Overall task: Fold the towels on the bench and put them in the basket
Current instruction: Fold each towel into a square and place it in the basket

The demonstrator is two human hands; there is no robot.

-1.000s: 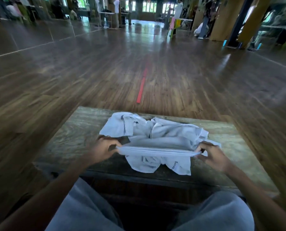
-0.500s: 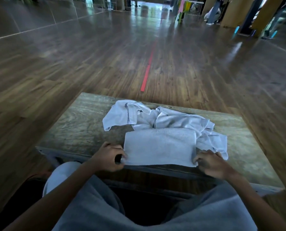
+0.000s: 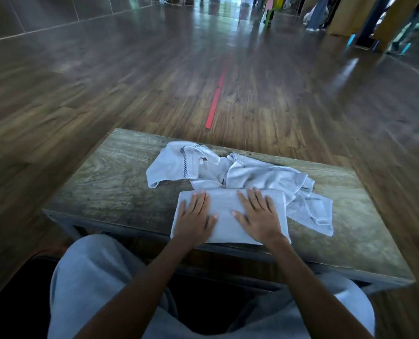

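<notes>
hands (image 3: 195, 217) (image 3: 259, 216) press folded towel (image 3: 224, 204) flat on bench (image 3: 110, 182).

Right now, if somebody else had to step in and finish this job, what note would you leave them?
Hands: the left hand and right hand both lie open and flat on the folded towel, pressing it.
Things: the folded towel sits at the near edge of the bench. The heap of crumpled white towels lies just behind it, touching it. The basket is out of view.
Done: one towel folded into a rectangle.
Left: put it in the basket, then fold the heap.
</notes>
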